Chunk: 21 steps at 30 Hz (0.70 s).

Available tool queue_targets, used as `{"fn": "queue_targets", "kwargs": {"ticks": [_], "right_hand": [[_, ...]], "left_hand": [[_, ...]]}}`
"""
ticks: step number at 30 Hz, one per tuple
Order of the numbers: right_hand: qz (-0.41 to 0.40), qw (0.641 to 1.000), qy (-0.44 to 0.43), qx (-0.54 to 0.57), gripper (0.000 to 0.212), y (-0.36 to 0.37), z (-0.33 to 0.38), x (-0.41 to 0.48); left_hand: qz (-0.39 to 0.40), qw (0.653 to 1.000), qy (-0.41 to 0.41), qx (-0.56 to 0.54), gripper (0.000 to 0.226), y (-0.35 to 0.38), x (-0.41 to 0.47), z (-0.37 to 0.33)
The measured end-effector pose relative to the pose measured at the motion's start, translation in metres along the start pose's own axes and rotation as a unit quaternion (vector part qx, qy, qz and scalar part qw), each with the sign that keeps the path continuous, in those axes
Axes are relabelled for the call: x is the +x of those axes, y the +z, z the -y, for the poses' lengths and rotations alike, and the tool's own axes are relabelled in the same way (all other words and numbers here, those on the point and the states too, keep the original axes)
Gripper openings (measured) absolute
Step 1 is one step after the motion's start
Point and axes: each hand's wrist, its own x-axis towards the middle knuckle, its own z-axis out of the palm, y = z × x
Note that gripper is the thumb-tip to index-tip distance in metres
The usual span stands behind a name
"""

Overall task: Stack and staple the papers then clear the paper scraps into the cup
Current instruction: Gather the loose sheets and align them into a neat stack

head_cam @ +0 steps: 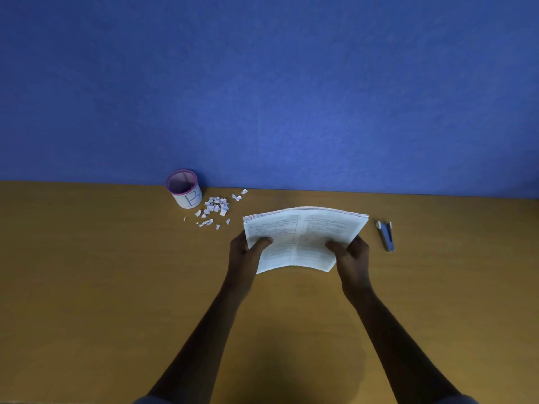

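1. Wall: blue, closes off the far side just beyond the grip. No room past the desk's back edge, so moves run sideways or toward the body.
2. Desk: bare wood to the near side of the grip and far out L & R. Plenty of room to set things down.
3. Papers: several printed sheets, held by both hands, bowed upward at the far edge. Whether the near edge touches the desk, can't tell. Far-edge layers look slightly stepped, so prob. not squared yet.
4. Step in hand, my read: stacking/aligning, stapling not begun. Next move calls for tapping edges flush, then one hand keeping the stack while the other takes the stapler.
5. Left hand: clamped on the stack's left edge, thumb on top, fingers hidden under.
6. Right hand: same pinch on the right edge, thumb on top.
7. Cup: upright, open, marked "B", far-left of the grip, by the wall.
8. Stapler: just right of the right hand, lying free, near enough for a short reach.
9. Scraps: loose pile betw. cup & papers, nearest bits just far-left of the left hand. Light; a swung sheet could scatter them.
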Motion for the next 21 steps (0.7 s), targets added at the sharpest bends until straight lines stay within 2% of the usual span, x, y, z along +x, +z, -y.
{"fn": "queue_targets", "kwargs": {"ticks": [4, 9, 11, 14, 18, 21], "right_hand": [[0.018, 0.999, -0.011, -0.044, 0.039, -0.005, -0.005, -0.003], [0.037, 0.992, -0.068, -0.101, 0.037, -0.015, 0.014, 0.003], [0.039, 0.99, -0.085, -0.103, 0.035, -0.015, 0.025, 0.003], [0.022, 0.992, -0.096, -0.08, 0.029, -0.012, 0.04, 0.007], [0.01, 0.995, -0.089, -0.048, 0.026, -0.006, 0.045, 0.009], [0.014, 0.996, -0.084, -0.037, 0.026, -0.005, 0.041, 0.005]], "left_hand": [[0.005, 0.999, 0.001, 0.041, 0.032, -0.003, -0.003, 0.005], [0.032, 0.99, 0.096, 0.095, 0.026, -0.007, 0.001, -0.018], [0.029, 0.986, 0.131, 0.101, 0.036, -0.002, 0.0, -0.033], [-0.018, 0.988, 0.131, 0.083, 0.035, 0.013, -0.002, -0.05], [-0.119, 0.987, 0.069, 0.088, 0.023, 0.028, 0.001, -0.054], [-0.142, 0.984, 0.064, 0.088, 0.025, 0.032, 0.003, -0.054]]}}
